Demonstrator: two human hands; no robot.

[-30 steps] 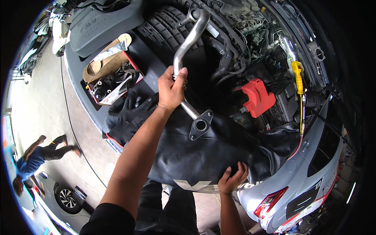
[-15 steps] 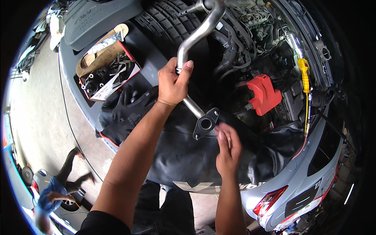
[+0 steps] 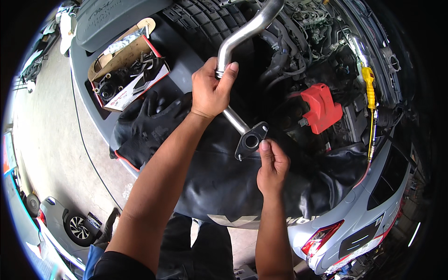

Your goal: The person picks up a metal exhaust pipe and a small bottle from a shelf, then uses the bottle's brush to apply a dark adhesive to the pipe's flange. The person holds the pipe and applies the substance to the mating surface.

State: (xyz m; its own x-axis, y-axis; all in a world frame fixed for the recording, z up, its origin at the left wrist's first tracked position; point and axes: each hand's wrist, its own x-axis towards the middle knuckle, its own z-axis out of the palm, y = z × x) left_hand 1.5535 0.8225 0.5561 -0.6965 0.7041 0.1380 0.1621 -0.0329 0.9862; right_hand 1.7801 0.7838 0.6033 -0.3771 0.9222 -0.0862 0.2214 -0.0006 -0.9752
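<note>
A shiny bent metal pipe point(image 3: 240, 38) slants over the front of an opened engine bay. My left hand point(image 3: 211, 88) is wrapped round its middle, just below a bend. The pipe's lower end carries a dark oval flange point(image 3: 243, 149) with a round hole and a stud or bolt at each end. At the flange's right edge, my right hand point(image 3: 273, 168) is closed in a pinch with the thumb on top. Its other fingers are curled in, and what lies under the thumb is partly hidden. Beneath both hands spreads a black cover point(image 3: 210, 186) draped over the car's edge.
An open cardboard box point(image 3: 130, 95) of dark parts sits on a grey tray at left, beside black gloves point(image 3: 144, 123). A red plastic cover point(image 3: 321, 109) lies in the engine bay. A yellow-handled tool point(image 3: 368, 88) hangs at right. Another car point(image 3: 60, 228) stands lower left.
My right hand has closed from a looser, blurred pose onto the flange's edge. The pipe and left hand sit slightly further right and higher. The person walking at lower left is now mostly hidden.
</note>
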